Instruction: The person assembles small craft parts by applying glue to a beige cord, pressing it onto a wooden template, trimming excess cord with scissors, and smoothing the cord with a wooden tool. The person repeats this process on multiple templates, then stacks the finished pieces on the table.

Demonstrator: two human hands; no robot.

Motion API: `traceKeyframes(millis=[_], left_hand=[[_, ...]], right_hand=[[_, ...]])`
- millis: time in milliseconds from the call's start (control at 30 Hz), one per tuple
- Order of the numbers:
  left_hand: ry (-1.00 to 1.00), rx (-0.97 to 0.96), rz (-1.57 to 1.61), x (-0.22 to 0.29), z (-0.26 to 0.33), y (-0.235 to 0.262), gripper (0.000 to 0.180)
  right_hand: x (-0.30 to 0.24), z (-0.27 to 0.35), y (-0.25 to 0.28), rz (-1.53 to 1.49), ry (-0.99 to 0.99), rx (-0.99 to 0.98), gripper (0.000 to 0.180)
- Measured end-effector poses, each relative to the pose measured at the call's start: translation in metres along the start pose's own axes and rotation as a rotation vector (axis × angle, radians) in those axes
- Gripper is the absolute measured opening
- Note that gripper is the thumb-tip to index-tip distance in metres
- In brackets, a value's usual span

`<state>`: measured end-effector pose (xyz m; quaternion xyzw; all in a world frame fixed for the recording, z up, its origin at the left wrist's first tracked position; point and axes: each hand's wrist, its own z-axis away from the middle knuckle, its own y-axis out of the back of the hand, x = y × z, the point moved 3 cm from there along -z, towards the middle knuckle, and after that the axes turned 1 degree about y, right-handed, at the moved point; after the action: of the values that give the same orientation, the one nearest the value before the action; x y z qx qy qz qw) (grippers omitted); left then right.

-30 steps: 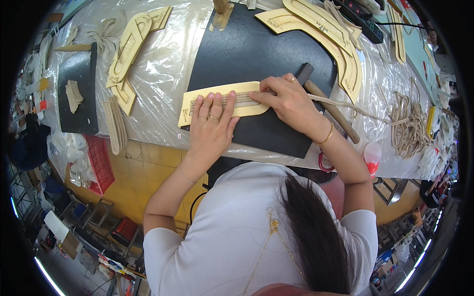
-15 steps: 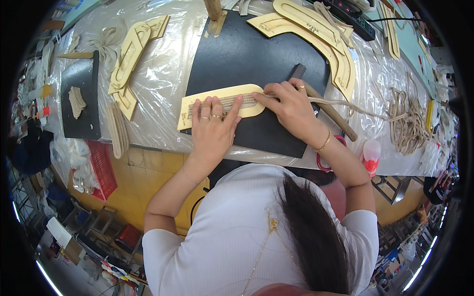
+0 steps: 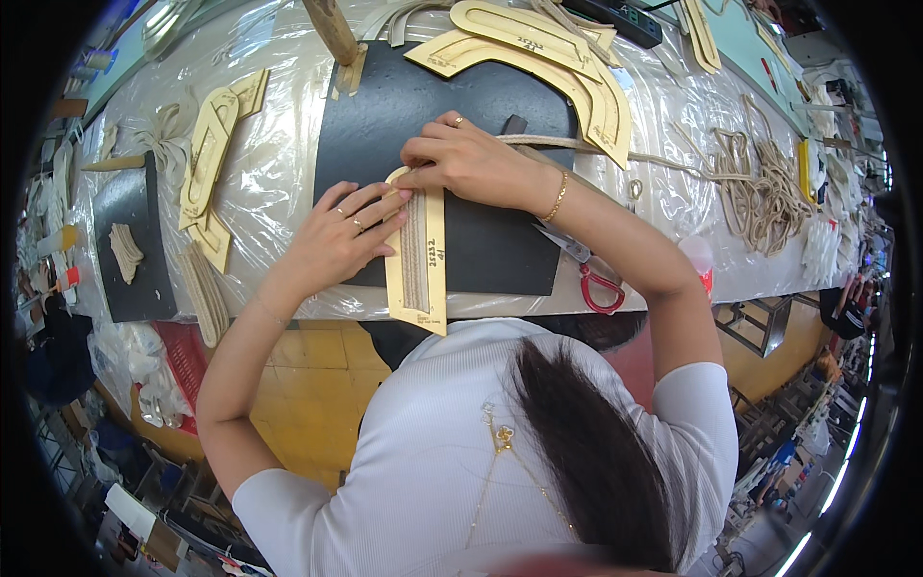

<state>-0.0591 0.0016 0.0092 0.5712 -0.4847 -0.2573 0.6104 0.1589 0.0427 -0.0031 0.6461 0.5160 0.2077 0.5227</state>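
Observation:
A cream, flat template [image 3: 436, 260] with a long slot lies with its rounded end away from me on the black board [image 3: 500, 236]. Rows of beige braided cord [image 3: 415, 255] fill the slot. My left hand [image 3: 346, 236] rests stretched fingers on the template's left edge near the rounded end; its thumb is mostly hidden. Bent over that end, my right hand [image 3: 471, 165] pinches the cord, though its fingertips partly cover the spot. The loose cord runs rightward from under my right hand to a tangled heap [image 3: 764, 188].
Red-handled scissors [image 3: 598, 287] lie right of the board, beside a hammer [image 3: 516, 126] partly under my right forearm. More cream templates [image 3: 577, 82] sit at the board's far edge and others [image 3: 207, 154] at left. A wooden post [image 3: 330, 31] stands at the far left corner.
The template has turned from crosswise to lengthwise, its rounded end now pointing away from me. Both hands have moved to that end. The view has shifted, and more of the scissors shows.

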Motion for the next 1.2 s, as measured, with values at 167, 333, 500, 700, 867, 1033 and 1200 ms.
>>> traceKeyframes(millis=[167,333,500,700,867,1033,1200], left_hand=[[0.014,-0.050,0.020,-0.006,-0.001,-0.004,0.049],[0.048,-0.045,0.033,-0.005,0.002,-0.006,0.049],[0.056,-0.051,0.025,-0.005,0.003,-0.008,0.053],[0.054,-0.044,-0.010,-0.003,0.003,-0.010,0.055],[0.080,-0.035,0.043,-0.002,0.002,-0.008,0.052],[0.089,0.004,0.096,-0.002,-0.001,-0.006,0.049],[0.095,0.073,0.094,-0.002,0.000,-0.009,0.046]], right_hand=[[0.001,-0.001,0.005,0.002,-0.015,0.076,0.016],[-0.013,0.004,0.013,-0.021,-0.126,0.020,0.018],[-0.027,0.010,0.010,-0.027,-0.303,0.025,0.013],[-0.034,0.014,0.002,-0.003,-0.317,0.064,0.013],[-0.044,0.010,-0.004,0.032,-0.370,0.125,0.012],[-0.044,0.006,-0.004,0.032,-0.464,0.150,0.014],[-0.052,0.004,-0.009,0.055,-0.467,0.175,0.013]])
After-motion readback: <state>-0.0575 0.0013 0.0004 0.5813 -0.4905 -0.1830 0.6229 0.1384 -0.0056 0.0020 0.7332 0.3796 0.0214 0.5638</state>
